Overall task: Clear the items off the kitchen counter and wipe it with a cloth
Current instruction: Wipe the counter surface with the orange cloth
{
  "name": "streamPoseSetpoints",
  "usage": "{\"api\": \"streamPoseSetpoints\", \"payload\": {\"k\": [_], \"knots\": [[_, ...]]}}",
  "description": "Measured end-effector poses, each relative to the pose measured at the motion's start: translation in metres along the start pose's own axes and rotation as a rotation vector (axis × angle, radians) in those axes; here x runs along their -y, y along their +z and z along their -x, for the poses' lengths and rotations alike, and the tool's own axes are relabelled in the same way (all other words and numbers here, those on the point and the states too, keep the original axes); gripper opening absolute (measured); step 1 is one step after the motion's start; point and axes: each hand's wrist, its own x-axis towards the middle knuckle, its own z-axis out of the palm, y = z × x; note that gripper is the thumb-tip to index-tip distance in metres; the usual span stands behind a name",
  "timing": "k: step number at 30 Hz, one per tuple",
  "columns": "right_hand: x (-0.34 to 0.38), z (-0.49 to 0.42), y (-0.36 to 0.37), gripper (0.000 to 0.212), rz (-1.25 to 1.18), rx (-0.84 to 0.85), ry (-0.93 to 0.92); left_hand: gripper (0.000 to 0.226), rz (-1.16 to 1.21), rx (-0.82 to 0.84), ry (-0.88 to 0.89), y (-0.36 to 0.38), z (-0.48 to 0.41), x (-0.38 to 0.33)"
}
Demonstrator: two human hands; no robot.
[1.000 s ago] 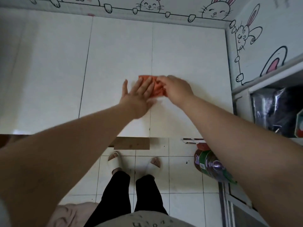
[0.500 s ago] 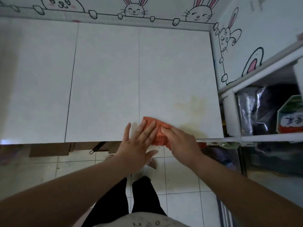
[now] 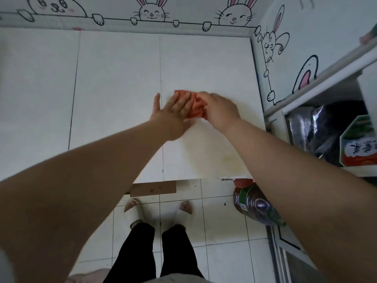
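Two hands, one cloth. Cloth (image 3: 197, 108): orange, folded and a little bunched, lying on the white tabletop (image 3: 118, 88) just right of the middle seam (image 3: 161, 78), well in from the near edge. Left hand (image 3: 173, 117): fingers straight and spread, pressing flat on the cloth's left part. Right hand (image 3: 221, 111): fingers curled over the cloth's right part, gripping it. Step in hand, as judged: wiping. Stain (image 3: 226, 158): faint yellowish patch toward the near right corner, apart from the cloth. Bottle (image 3: 253, 203): large, on the floor just below that corner. Shelf (image 3: 275, 115): against the right wall, holding dark bags (image 3: 326, 127) and a printed packet (image 3: 359, 146). Likely faults: uneven pressure between the flat hand and the gripping hand could bunch the cloth further, so less of it meets the surface and streaks remain. A stroke that stays mid-tabletop would miss the stain. A pull carried too far toward the near edge could drag the cloth over it, toward the floor. A wide sweep to the right could knock the right forearm against the shelf.
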Motion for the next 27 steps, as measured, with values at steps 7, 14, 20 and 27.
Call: {"api": "streamPoseSetpoints", "payload": {"k": [7, 14, 20, 27], "knots": [[0.002, 0.058, 0.007, 0.052, -0.08, -0.036, -0.015, 0.073, 0.011, -0.04, 0.073, 0.02, 0.025, -0.023], [-0.007, 0.183, 0.034, 0.059, -0.037, -0.001, -0.079, 0.077, -0.019, -0.153, 0.261, 0.081, 0.114, -0.071], [-0.019, 0.185, 0.034, 0.051, -0.002, 0.028, -0.08, 0.071, 0.007, -0.132, 0.273, 0.077, 0.115, -0.077], [-0.037, 0.06, -0.005, 0.038, -0.032, -0.015, 0.011, 0.069, -0.056, -0.08, 0.111, 0.014, 0.011, -0.053]]}}
